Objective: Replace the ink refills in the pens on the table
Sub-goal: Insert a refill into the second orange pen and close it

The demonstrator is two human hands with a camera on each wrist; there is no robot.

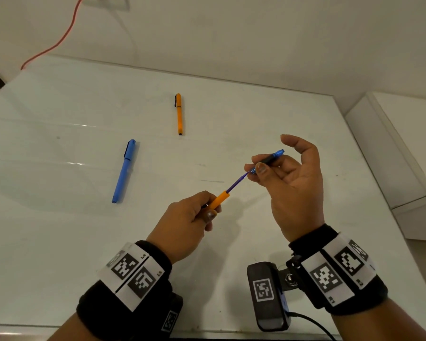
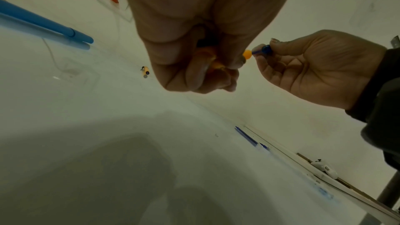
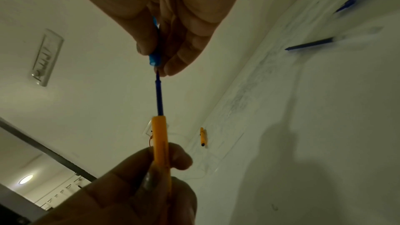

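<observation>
My left hand (image 1: 210,210) grips an orange pen barrel (image 1: 218,200) above the white table (image 1: 59,230). A thin blue refill (image 1: 236,184) sticks out of the barrel's open end toward the right. Its far end sits in a blue and black tip piece (image 1: 271,158), which my right hand (image 1: 256,168) pinches between thumb and fingers. In the right wrist view the refill (image 3: 159,97) runs straight from the tip piece (image 3: 154,57) down into the barrel (image 3: 160,139). A capped blue pen (image 1: 124,171) and a capped orange pen (image 1: 179,114) lie further back on the table.
Two loose blue refills (image 3: 309,44) lie on the table to the right of my hands, seen only in the wrist views. A red cable (image 1: 59,40) hangs along the back wall. A white ledge (image 1: 391,156) borders the table's right edge.
</observation>
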